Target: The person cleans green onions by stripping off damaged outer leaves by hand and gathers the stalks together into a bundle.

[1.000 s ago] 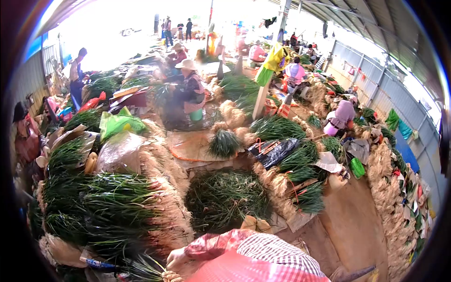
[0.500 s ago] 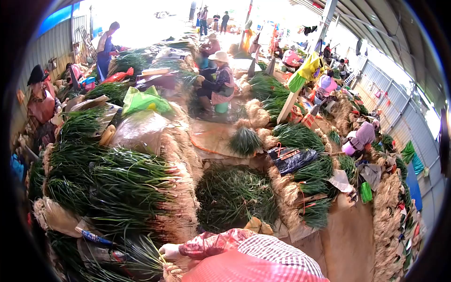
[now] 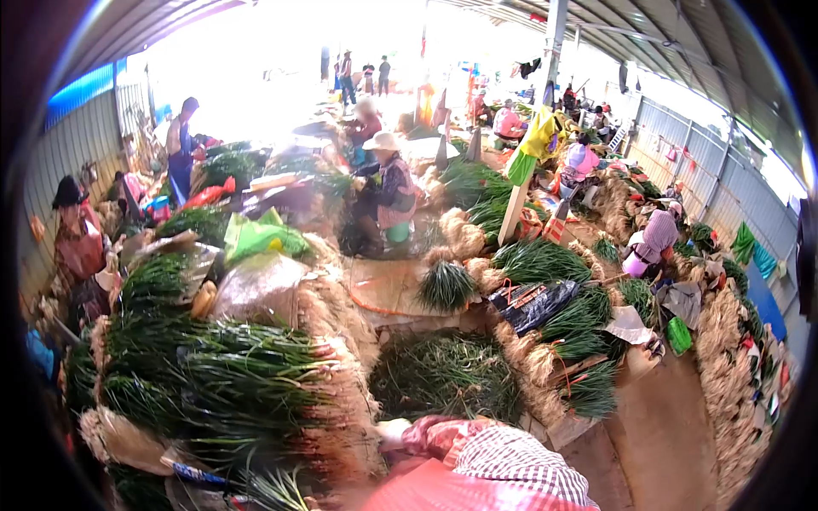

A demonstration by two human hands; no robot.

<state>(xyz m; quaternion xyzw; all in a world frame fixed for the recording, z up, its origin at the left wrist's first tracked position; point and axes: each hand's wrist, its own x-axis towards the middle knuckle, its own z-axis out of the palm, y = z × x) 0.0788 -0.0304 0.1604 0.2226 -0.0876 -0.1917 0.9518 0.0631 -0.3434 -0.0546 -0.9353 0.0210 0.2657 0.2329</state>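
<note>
My right hand (image 3: pixel 392 433), in a pale glove, reaches out from a red patterned sleeve (image 3: pixel 434 437) near the bottom centre. It is close to the root ends of a large pile of green onions (image 3: pixel 247 375), and blur hides what its fingers do. My left hand does not show. At the bottom edge, the leaves of a small bunch of green onions (image 3: pixel 277 490) spread out; its lower end is cut off by the frame. A sunken heap of loose green leaves (image 3: pixel 447 375) lies just beyond my right arm.
A tied bundle of green onions (image 3: pixel 447 285) stands on brown sheeting (image 3: pixel 392 281). More bundles (image 3: pixel 588 387) and a black plastic bag (image 3: pixel 537 302) lie to the right. A person in a pale hat (image 3: pixel 388 187) sits ahead; another stands at left (image 3: pixel 181 153). A post (image 3: pixel 515 204) rises right of centre.
My right hand has moved right, away from the small bunch. The other gloved hand, low by that bunch before, has gone out of view. The whole view has shifted slightly.
</note>
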